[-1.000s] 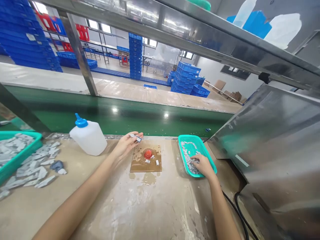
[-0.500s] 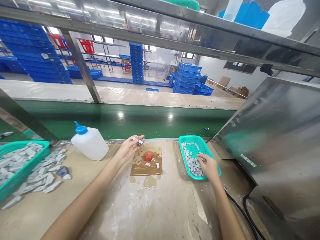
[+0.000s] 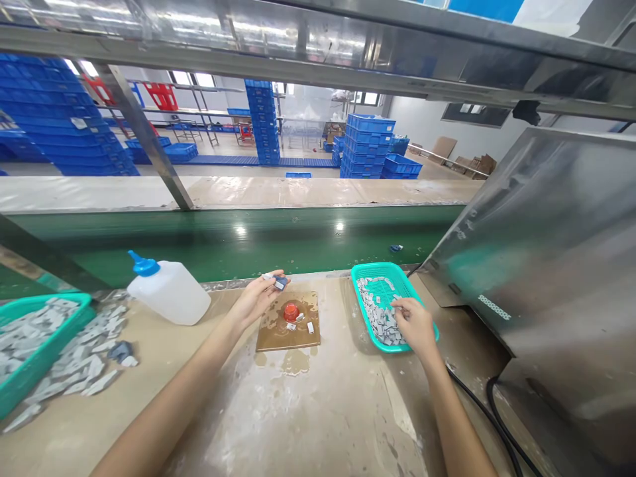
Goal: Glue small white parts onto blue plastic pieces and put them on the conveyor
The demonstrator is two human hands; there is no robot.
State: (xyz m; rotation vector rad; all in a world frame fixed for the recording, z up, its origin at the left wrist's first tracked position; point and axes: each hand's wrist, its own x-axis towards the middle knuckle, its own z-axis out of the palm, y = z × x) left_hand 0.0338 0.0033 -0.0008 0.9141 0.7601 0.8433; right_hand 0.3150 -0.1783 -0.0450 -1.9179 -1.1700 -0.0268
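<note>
My left hand (image 3: 259, 299) is closed on a small dark grey and white plastic piece (image 3: 280, 283), held above the far left edge of a wet brown board (image 3: 273, 341). On that board sit a round red knob (image 3: 291, 312) and a few small whitish pieces, one of them a white piece (image 3: 311, 327) near its right edge. My right hand (image 3: 415, 326) reaches over the right side of a green plastic basket (image 3: 358, 291) with many small grey pieces (image 3: 380, 321). Its thumb and fingers pinch together; whatever is between the tips is too small to make out.
A white squeeze bottle (image 3: 171, 291) with a blue cap leans at left. Further left are loose grey-white parts (image 3: 89, 358) and another green basket (image 3: 54, 344). A metal cabinet (image 3: 541, 252) stands at right, black cables (image 3: 489, 417) below it. A green conveyor belt (image 3: 293, 242) runs behind.
The camera view has shifted slightly. The piece in my left hand shows more of its dark side. My right hand stays over the basket, its fingers slightly closer together.
</note>
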